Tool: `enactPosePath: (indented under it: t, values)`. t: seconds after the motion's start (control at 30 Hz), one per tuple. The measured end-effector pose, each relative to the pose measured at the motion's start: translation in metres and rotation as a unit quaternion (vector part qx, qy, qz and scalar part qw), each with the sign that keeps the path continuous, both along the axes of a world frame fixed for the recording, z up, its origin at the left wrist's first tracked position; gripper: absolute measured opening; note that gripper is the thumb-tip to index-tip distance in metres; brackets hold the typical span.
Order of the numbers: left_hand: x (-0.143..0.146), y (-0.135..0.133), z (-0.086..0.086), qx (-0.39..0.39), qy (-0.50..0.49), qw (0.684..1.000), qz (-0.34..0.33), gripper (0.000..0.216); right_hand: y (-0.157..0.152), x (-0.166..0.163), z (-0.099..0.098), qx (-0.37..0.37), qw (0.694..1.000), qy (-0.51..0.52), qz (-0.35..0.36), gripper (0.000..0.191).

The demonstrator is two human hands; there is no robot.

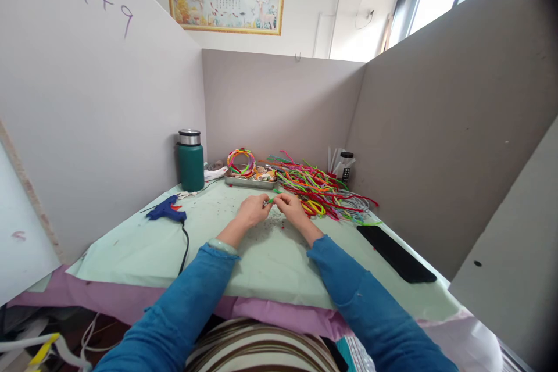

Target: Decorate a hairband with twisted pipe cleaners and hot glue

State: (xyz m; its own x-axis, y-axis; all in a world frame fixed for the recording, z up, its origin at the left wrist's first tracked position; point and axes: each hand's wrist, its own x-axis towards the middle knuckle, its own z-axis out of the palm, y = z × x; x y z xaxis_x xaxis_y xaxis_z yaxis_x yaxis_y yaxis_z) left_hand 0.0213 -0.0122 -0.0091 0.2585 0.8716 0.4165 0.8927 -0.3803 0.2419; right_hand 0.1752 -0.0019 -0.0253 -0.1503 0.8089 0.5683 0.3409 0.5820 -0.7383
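Note:
My left hand point(254, 210) and my right hand point(292, 208) meet over the middle of the table, fingertips almost touching. Between them is a short green pipe cleaner point(271, 201), pinched by both hands and mostly covered by the fingers. Just beyond and to the right of my right hand lies a tangled heap of colourful pipe cleaners point(314, 180). Behind my hands stands a metal tray point(250, 182) with small pieces in it and rings of twisted colourful strands point(241, 154) leaning up in it.
A blue glue gun point(168, 209) with a black cord lies at left, near a green bottle point(190, 165). A black flat pad point(396, 254) is at right. A jar with a black lid point(346, 165) stands at the back. Grey partitions point(279, 104) enclose the pale green tablecloth point(279, 273).

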Motion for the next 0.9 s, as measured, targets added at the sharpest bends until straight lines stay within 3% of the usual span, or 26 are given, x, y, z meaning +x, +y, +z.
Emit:
enactPosePath:
  t: [0.67, 0.9]
  values:
    - [0.0000, -0.0002, 0.0003, -0.003, -0.005, 1.000, 0.021, 0.036, -0.0009, 0.0000, -0.0018, 0.102, 0.984, -0.124, -0.083, 0.021]
    - [-0.0005, -0.0001, 0.0012, -0.011, -0.017, 0.999, 0.024, 0.034, 0.0041, 0.0009, -0.0032, 0.113, 0.978, -0.115, -0.132, 0.020]
